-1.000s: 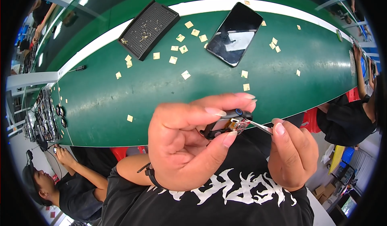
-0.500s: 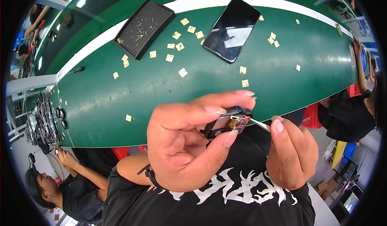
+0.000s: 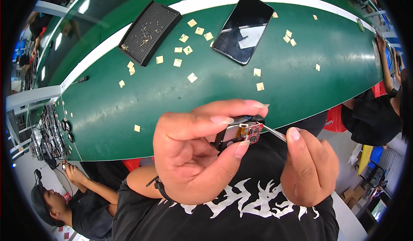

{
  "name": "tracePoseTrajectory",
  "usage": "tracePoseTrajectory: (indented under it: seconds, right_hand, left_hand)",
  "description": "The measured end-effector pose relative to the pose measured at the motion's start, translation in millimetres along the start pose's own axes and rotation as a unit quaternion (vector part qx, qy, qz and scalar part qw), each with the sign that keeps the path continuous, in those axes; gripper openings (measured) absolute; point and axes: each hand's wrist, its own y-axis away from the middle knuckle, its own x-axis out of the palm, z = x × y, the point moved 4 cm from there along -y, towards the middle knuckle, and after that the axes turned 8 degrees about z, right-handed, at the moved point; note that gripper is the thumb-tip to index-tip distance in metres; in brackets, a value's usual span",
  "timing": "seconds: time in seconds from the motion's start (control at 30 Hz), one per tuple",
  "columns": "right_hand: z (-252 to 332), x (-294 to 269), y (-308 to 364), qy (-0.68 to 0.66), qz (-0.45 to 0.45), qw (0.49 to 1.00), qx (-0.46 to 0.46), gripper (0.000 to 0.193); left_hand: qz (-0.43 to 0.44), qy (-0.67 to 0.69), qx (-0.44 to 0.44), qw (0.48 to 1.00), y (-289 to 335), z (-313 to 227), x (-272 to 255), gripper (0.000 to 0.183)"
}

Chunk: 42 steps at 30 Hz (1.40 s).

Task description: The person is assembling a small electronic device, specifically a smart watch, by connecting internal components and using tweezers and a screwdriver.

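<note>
My left hand [image 3: 193, 155] is closed round the edges of an opened black smartwatch case [image 3: 228, 135], held up in front of my chest. A red circuit board [image 3: 255, 132] shows at its right side, with an orange flex strip next to it. My right hand [image 3: 312, 165] pinches slim metal tweezers [image 3: 276, 133] between thumb and fingers. Their tip points left and lies at the upper right edge of the board; whether it touches cannot be made out. The back of the case is hidden by my left fingers.
On the green table [image 3: 146, 99] lie a black perforated tray [image 3: 150, 30] with small bits in it, a black phone [image 3: 244, 28] and several pale yellow square stickers [image 3: 192, 77]. Watch parts [image 3: 49, 131] are heaped at the left end. A co-worker [image 3: 81, 202] sits at left, another [image 3: 374, 116] at right.
The watch case has turned slightly, so more of the red board shows. The tweezers have shifted a little left and up with my right hand. The whole view has moved slightly.
</note>
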Motion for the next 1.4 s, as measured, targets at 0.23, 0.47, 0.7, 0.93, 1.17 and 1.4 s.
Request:
tracePoseTrajectory:
  seconds: [0.23,0.47,0.7,0.93,1.17,1.4]
  right_hand:
    - [5,-5,-3,0.103,-0.029,0.994,-0.01,0.027]
    - [13,-23,-10,0.104,0.087,0.991,0.016,0.042]
    - [-2,-15,-5,0.118,-0.016,0.993,-0.011,0.032]
    - [-13,-7,-1,-0.076,0.045,0.995,0.044,0.041]
    - [-19,2,0,-0.261,0.092,0.95,0.145,0.039]
    - [-20,8,2,-0.324,0.098,0.924,0.176,0.037]
  left_hand:
    - [-0.01,0.01,-0.017,1.0,0,-2,2,0.049]
    - [-0.014,0.028,-0.036,0.999,0,-2,2,0.05]
    - [0.011,0.033,-0.004,0.999,-6,-1,4,0.067]
    - [0.009,-0.02,-0.04,0.999,-5,-2,4,0.078]
    - [0.008,-0.093,-0.041,0.995,-5,-7,2,0.08]
    - [0.009,-0.108,-0.04,0.993,-3,-4,-1,0.083]
